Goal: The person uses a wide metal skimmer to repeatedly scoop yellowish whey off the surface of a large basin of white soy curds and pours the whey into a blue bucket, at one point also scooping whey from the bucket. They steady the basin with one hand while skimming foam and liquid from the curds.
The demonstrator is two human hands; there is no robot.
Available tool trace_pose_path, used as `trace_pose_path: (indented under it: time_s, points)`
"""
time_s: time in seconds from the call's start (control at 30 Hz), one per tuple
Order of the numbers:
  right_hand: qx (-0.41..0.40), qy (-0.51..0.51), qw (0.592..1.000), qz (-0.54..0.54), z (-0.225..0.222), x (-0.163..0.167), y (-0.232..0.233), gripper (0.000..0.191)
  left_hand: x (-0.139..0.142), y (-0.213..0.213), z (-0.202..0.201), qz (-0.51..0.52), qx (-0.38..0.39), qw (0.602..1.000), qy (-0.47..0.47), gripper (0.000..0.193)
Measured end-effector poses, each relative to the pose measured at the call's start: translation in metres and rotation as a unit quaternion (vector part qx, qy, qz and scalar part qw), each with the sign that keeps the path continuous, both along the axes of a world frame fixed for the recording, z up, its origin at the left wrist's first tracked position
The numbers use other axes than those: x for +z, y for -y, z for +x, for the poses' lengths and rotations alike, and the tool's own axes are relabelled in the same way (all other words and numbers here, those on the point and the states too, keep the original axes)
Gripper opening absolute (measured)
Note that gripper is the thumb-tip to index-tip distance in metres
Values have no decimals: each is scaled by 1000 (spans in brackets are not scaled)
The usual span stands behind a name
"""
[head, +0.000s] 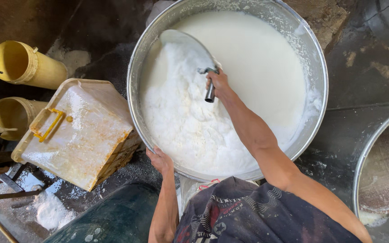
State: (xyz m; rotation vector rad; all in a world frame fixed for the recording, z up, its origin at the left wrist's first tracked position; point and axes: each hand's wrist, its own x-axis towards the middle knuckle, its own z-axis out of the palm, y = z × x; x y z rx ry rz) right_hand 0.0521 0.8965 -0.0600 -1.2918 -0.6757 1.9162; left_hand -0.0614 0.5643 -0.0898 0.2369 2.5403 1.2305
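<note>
A large round metal basin (133, 96) holds milky white liquid (262, 58) and a heap of wet white powder (185, 121) on its left side. My right hand (218, 82) grips the handle of a metal scoop (185, 42) whose blade is dug into the top of the white heap. My left hand (160, 160) holds the basin's near rim at the lower left.
A stained yellow-white plastic crate (75, 135) lies tilted left of the basin. Two yellow cylindrical tubes (25, 65) lie at the far left. A round sieve in a metal rim (386, 173) sits at the right. The ground is wet and dusted white.
</note>
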Motion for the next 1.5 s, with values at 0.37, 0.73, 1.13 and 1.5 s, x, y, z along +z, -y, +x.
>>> trace_pose_path:
  time_s: [0.37, 0.73, 1.13, 1.5]
  points:
    - [334, 465, 738, 357, -18, 20, 12, 75, 7, 2, 5, 12, -7, 1000, -2, 49]
    - [291, 551, 703, 343, 97, 1, 57, 64, 10, 14, 6, 15, -2, 1000, -19, 46]
    - [110, 435, 865, 225, 279, -30, 128, 43, 1, 26, 1, 57, 3, 998, -9, 50]
    - [-134, 83, 985, -67, 309, -66, 188, 38, -8, 27, -1, 31, -16, 999, 15, 61]
